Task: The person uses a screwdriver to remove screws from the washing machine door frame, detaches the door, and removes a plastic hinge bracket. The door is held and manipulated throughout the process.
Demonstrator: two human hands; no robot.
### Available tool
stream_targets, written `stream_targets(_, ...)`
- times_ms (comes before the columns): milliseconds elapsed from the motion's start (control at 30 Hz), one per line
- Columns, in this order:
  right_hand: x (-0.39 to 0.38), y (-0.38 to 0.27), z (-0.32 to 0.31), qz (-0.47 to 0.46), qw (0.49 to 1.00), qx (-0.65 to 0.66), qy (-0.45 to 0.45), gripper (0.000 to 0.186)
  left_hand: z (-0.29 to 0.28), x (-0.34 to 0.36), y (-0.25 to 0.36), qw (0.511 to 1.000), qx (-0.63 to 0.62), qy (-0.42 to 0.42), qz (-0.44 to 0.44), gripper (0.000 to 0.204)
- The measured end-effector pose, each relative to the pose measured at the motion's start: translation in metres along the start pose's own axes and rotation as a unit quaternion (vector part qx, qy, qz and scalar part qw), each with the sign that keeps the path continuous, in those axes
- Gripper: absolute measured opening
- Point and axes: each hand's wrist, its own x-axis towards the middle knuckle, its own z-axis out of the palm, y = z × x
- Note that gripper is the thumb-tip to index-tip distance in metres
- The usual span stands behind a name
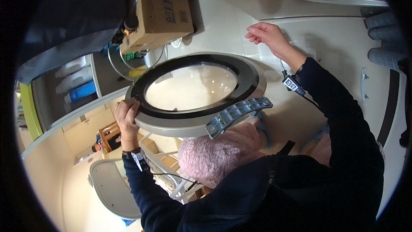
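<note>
My left hand (127, 114) is closed on the rim of a round washing machine door (171, 114), which has a grey outer ring, a black inner ring and a clear domed glass. The door lies tilted above my lap, close to my knee in fluffy pink cloth (210, 157). On its near right edge sits a curved, ribbed grey-blue metal hinge bracket (238, 114). My right hand (268, 36) is held out beyond the door to the right, its fingers curled together. Whether something small is between the fingertips is hidden. A screwdriver (284, 73) shows beside my right wrist.
A cardboard box (165, 13) stands at the back left, beside a dark draped cover (77, 21). Bottles (77, 79) fill a shelf at left. A folding chair (113, 189) is lower left. A white metal strip with screws (365, 86) lies right. A large pale appliance edge (300, 2) crosses the top.
</note>
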Motion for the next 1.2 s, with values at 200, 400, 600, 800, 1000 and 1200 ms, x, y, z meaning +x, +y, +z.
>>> stream_targets(200, -0.041, -0.047, 0.062, 0.054, 0.956, 0.182, -0.222, 0.023, 0.004, -0.004, -0.003, 0.999, 0.020, 0.027, 0.015, 0.024)
stream_targets(400, -0.072, -0.053, 0.090, 0.109, 0.939, 0.183, -0.269, 0.019, 0.004, -0.006, -0.007, 0.999, 0.032, 0.024, 0.016, 0.024)
stream_targets(600, -0.086, -0.056, 0.095, 0.163, 0.939, 0.177, -0.246, 0.025, 0.005, -0.012, -0.012, 0.999, 0.029, 0.023, 0.001, 0.023)
stream_targets(800, -0.091, -0.063, 0.096, 0.154, 0.938, 0.191, -0.246, 0.027, 0.008, -0.016, -0.012, 0.999, 0.024, 0.037, -0.007, 0.021)
stream_targets(1000, -0.090, -0.067, 0.097, 0.149, 0.944, 0.178, -0.236, 0.026, 0.008, -0.015, -0.010, 0.999, 0.019, 0.040, -0.010, 0.021)
stream_targets(1200, -0.090, -0.067, 0.096, 0.150, 0.940, 0.189, -0.241, 0.026, 0.007, -0.015, -0.011, 0.999, 0.014, 0.041, 0.000, 0.024)
